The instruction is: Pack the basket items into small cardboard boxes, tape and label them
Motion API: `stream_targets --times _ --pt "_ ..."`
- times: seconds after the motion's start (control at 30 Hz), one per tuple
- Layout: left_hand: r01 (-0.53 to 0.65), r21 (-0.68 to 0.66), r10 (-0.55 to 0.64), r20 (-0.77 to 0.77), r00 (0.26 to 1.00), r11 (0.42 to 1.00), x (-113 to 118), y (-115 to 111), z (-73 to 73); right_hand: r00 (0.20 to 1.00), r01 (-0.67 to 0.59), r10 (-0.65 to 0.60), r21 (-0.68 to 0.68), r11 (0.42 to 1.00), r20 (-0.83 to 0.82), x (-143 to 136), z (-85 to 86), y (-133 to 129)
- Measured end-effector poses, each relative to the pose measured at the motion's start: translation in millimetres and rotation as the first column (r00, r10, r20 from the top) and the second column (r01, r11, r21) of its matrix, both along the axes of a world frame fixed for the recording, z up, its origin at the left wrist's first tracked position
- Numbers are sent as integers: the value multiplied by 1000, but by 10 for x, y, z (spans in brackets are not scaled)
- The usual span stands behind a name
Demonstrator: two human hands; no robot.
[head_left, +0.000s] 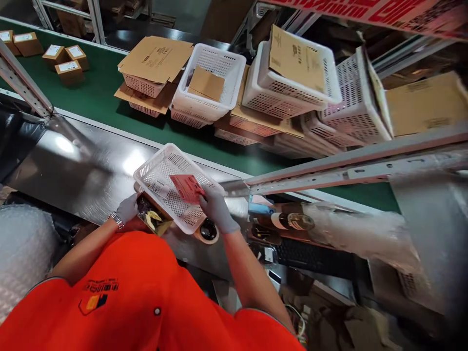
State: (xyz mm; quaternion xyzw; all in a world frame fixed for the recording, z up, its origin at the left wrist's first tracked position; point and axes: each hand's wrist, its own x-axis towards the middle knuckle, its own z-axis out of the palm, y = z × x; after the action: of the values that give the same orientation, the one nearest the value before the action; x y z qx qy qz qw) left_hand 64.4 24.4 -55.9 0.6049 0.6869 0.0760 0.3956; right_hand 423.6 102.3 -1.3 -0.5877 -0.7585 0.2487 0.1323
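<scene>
My right hand [218,210], in a pale grey glove, pinches the edge of a red printed card [185,188] over a white perforated basket [146,170]. Inside the basket lies a white printed paper slip [161,189]. My left hand [127,208], also gloved, is closed at the left side of a small open cardboard box [165,227]. Part of the box is hidden under the basket's near rim. Dark and yellow contents [152,216] show in it. A roll of tape [208,231] sits beside the basket, close below my right wrist.
Beyond the metal bench [87,180] runs a green conveyor [106,105] with stacked white baskets [204,114], cardboard sheets [157,58] and small labelled boxes [69,72]. A metal post [22,73] and rail [329,168] flank the bench. Right are a keyboard [310,256] and a bottle [292,221]; left, bubble wrap [25,253].
</scene>
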Motion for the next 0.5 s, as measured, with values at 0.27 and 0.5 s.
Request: stream_targets --times 0.27,0.5 --pt "42 76 -52 132 990 996 -86 27 -202 937 -249 275 -139 958 214 -1044 104 -1111" --pt "15 114 -30 125 992 993 -72 -8 -283 875 -127 240 -278 952 421 -1672 -454 -889"
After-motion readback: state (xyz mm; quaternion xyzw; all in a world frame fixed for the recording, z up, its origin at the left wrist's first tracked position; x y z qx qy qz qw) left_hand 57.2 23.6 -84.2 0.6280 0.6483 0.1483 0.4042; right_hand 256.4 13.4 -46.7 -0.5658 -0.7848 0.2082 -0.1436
